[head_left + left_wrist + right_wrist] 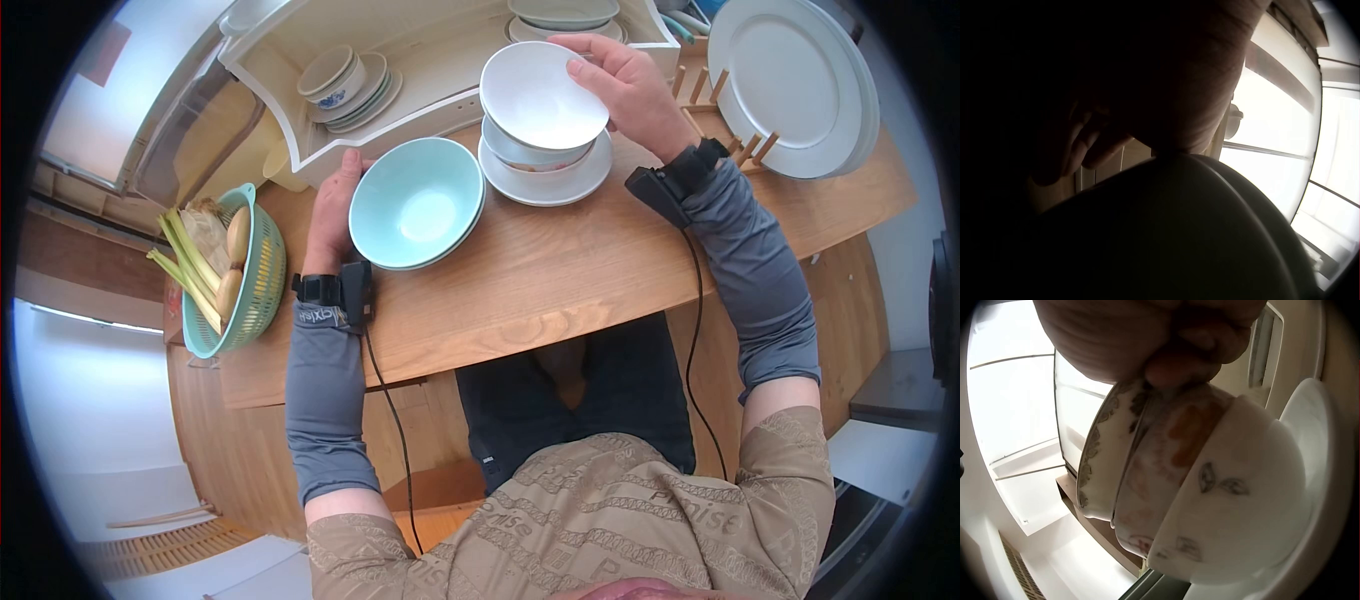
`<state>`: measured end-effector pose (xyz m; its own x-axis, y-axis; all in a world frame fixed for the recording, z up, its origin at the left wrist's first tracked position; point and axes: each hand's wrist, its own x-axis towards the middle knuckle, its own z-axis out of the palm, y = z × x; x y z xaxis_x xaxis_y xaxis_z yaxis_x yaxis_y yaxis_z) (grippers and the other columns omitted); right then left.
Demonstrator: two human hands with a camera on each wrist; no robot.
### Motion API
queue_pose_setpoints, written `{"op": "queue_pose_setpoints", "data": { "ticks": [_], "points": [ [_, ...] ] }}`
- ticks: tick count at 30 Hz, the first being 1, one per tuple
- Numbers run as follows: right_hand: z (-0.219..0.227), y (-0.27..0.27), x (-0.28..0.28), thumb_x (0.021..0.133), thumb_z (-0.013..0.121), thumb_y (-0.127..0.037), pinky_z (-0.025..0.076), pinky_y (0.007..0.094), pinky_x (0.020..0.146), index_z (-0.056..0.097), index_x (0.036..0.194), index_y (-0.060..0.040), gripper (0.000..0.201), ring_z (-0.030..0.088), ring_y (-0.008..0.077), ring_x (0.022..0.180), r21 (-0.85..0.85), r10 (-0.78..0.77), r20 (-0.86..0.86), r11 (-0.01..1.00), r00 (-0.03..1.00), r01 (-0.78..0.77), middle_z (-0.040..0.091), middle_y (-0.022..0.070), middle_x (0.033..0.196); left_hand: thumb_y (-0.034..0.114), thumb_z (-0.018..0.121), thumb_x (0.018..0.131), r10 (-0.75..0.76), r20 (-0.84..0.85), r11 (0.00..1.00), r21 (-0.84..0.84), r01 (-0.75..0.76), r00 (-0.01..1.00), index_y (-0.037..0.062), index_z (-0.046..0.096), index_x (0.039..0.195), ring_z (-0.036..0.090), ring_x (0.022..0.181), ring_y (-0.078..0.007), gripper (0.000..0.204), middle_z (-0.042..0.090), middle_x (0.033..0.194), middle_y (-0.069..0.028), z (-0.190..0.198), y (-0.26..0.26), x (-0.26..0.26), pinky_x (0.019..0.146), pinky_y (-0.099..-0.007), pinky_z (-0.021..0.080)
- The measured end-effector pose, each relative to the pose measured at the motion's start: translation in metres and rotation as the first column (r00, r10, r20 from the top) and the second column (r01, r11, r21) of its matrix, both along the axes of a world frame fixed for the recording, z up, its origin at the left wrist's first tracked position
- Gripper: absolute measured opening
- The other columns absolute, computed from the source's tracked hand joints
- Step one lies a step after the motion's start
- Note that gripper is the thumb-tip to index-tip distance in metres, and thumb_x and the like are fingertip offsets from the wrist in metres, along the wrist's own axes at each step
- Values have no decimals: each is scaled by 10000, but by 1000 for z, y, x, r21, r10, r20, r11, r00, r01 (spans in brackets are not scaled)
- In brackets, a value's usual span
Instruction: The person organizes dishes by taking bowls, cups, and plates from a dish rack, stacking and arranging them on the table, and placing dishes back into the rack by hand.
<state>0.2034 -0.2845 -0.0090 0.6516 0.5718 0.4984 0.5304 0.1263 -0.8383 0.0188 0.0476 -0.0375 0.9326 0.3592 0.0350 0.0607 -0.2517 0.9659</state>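
My right hand (640, 95) pinches the rim of the top white bowl (545, 95), thumb over the edge and fingers on its outside. This bowl sits on a stack of patterned bowls, one with an orange flower (1194, 431) and a lower one with grey leaf marks (1241, 487). Beneath them is a white plate (545, 187). To the left stand nested light blue bowls (415, 200) on the wooden table. My left hand (332, 220) lies along their left side, touching the rim; its fingertips are partly hidden behind the bowls.
A white shelf unit (290, 110) at the back holds small bowls (333, 78) and stacked plates. Large white plates (790, 80) stand in a wooden peg rack (755, 150) at the right. A green basket (262, 270) with vegetables sits at the table's left end.
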Motion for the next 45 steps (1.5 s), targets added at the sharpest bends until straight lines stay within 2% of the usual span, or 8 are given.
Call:
{"op": "queue_pose_setpoints", "data": {
  "ticks": [13,15,19,21,31,39,42,45],
  "points": [
    [6,-1,-4,1021,571,-213,449,214,475,660,1281,8,353,526,35,553,-145,-69,5,987,998,69,645,-14,783,504,428,1083,-29,8,994,-108,30,1000,-26,691,1134,686,853,-139,594,731,989,-91,-2,1,0,762,-277,560],
    [10,-3,-2,1014,575,-211,439,219,476,673,1259,17,349,522,40,560,-241,-102,-8,966,995,97,636,-12,771,500,425,1085,-35,1,998,-60,35,999,-25,693,1131,685,850,-141,592,730,983,-87,-2,3,1,762,-279,561],
    [17,-10,1,1009,581,-208,422,220,479,689,1229,17,333,513,42,565,-322,-41,-92,947,995,10,621,-17,761,501,425,1086,-21,-4,995,-98,21,1000,-22,701,1117,677,843,-131,592,729,981,-82,1,-1,0,751,-274,553],
    [16,-9,2,1004,588,-199,417,223,487,691,1222,19,325,507,40,574,-296,-38,-97,955,995,8,610,-23,760,501,426,1087,23,-12,1000,1,-23,1000,-21,708,1113,669,838,-121,594,729,981,-77,4,-3,-1,740,-268,542],
    [18,-3,0,1008,573,-177,424,225,492,688,1209,12,298,524,37,601,-209,-72,-39,976,997,62,635,-21,811,465,429,1094,18,25,997,-80,-16,1000,-27,722,1116,658,864,-134,574,731,995,-87,-2,2,2,784,-280,530],
    [13,-5,7,1017,569,-175,365,191,459,613,1336,-24,355,461,16,561,-47,-8,-288,999,958,-6,650,-18,846,501,451,1080,-9,8,1000,-5,9,1000,-38,721,1117,651,869,-130,604,728,995,-78,-1,6,1,792,-277,527],
    [13,-5,9,1015,579,-191,361,192,456,611,1339,-25,365,456,18,555,-27,-54,-301,998,952,48,651,-22,851,466,423,1098,-9,12,997,-71,10,1000,16,715,1063,631,835,-114,538,708,945,-50,-3,5,3,759,-277,520],
    [18,-4,8,1015,583,-207,364,189,456,612,1341,-24,374,467,17,557,49,-76,-274,994,959,93,662,-21,862,501,454,1080,-32,45,995,-91,36,998,-35,723,1108,653,866,-130,600,730,987,-76,-7,8,3,787,-275,530]
  ]
}}
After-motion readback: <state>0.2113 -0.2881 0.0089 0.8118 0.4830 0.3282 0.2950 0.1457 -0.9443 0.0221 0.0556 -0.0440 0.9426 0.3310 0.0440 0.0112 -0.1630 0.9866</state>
